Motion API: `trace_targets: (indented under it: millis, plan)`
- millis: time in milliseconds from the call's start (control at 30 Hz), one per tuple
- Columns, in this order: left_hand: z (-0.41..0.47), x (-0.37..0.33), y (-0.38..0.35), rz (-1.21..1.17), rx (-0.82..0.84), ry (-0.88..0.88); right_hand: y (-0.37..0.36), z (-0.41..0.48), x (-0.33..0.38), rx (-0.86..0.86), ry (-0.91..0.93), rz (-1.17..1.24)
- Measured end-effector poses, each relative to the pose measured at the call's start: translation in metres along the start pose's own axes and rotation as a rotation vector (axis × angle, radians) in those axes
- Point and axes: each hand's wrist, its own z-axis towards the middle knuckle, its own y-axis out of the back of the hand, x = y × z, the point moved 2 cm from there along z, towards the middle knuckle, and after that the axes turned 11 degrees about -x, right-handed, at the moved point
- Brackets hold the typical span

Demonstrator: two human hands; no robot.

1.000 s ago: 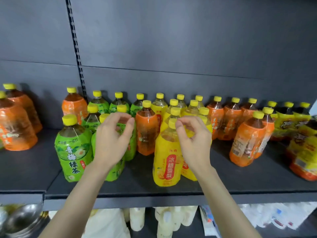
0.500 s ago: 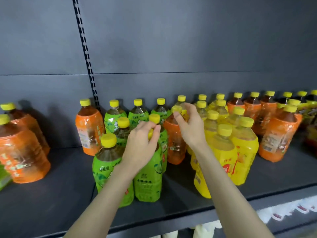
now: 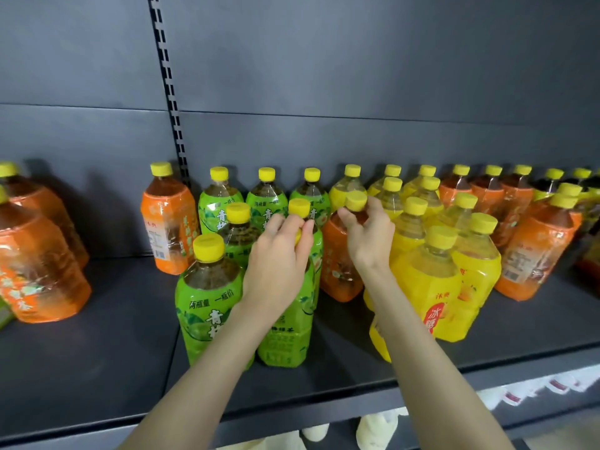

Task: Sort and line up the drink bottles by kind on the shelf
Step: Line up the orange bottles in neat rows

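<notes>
Orange bottle (image 3: 339, 267) stands upright mid-shelf, wedged between the green group and the yellow bottles (image 3: 431, 287); your right hand (image 3: 370, 238) pinches its neck just under the yellow cap (image 3: 356, 200). Your left hand (image 3: 279, 267) is curled over the top of the front green bottle (image 3: 285, 326), gripping it at the cap. Second green bottle (image 3: 207, 297) sits just beside it on the left. More orange ones stand at both ends of the shelf (image 3: 97, 352)
</notes>
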Motion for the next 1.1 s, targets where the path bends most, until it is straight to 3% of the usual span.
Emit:
trace_targets:
  millis: [333, 700, 933, 1100]
  plan:
    - [-0.004, -0.003, 0.002, -0.002, -0.017, -0.001, 0.044, -0.031, 0.025, -0.049, 0.063, 0.084]
    - [-0.006, -0.026, 0.032, -0.165, -0.09, 0.044, 0.102, -0.045, 0.09, -0.099, 0.153, 0.383]
    - [-0.034, -0.069, 0.055, -0.759, 0.29, 0.291, 0.145, -0.06, 0.119, 0.122, 0.09, 0.674]
    - [-0.068, -0.057, 0.087, -0.776, 0.132, 0.408, 0.13, -0.097, 0.119, 0.298, -0.015, 0.802]
